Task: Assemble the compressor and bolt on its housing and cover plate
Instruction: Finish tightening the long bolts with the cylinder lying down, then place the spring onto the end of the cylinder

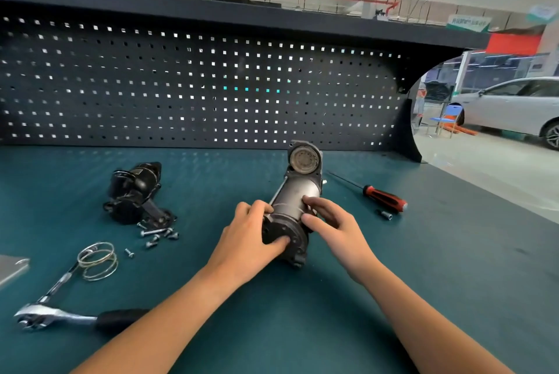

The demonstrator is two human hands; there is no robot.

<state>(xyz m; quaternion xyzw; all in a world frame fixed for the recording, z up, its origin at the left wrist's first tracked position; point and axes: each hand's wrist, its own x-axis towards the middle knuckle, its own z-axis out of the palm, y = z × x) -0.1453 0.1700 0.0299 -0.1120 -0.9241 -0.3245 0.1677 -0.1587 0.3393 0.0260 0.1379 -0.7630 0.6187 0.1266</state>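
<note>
The grey cylindrical compressor body (298,192) lies lengthwise on the green bench, its round end cap (303,159) facing away from me. My left hand (248,240) grips the dark near end plate (286,237), thumb across its face and fingers over its top left edge. My right hand (331,222) rests on the cylinder's right side, fingertips touching the grey shell. A long bolt runs along the cylinder's upper left side. A black housing part (136,192) lies to the left, with several loose bolts (158,236) in front of it.
A ratchet wrench (60,317) with extension lies at the near left, beside wire spring rings (98,260). A red-and-black screwdriver (378,195) and a small socket (386,215) lie to the right. A metal plate corner (12,267) shows at the left edge. Black pegboard (196,86) backs the bench.
</note>
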